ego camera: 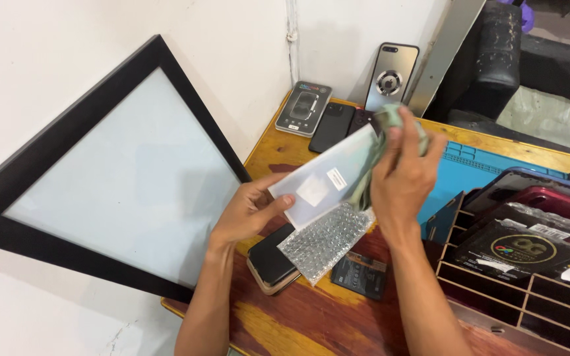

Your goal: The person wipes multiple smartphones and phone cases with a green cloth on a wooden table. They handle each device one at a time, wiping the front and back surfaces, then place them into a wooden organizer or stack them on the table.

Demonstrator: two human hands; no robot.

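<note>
2 hands at work above a wooden bench (311, 316), items as follows.

1. Left hand (249, 211): grasps a flat white panel (328, 178) by its lower edge, thumb on the face and fingers beneath, so the face tilts up toward the person and is open to the other hand. Panel is off the bench, held over its middle.

2. Right hand (400, 171): clenched on a greenish cloth (390, 122), pressed to the panel's upper right end; the grip suits wiping, I judge.

3. Bubble wrap (328, 240): 1 sheet lying on the bench just under the panel, likely its loose packing, within easy reach.

4. Dark phone (270, 262): face up, partly under the wrap.

5. Small black pack (359, 273): flat on the bench, beside the right forearm.

6. Blue mat (476, 168): work surface behind the right hand.

7. Wooden rack (496, 283): right side, slots holding packaged goods upright for picking.

8. Silver case (390, 76): stood against the wall, with 2 dark phones (332, 125) lying before it, out of the working space.

9. Black frame (100, 178): large, leaning on the wall at left.
</note>
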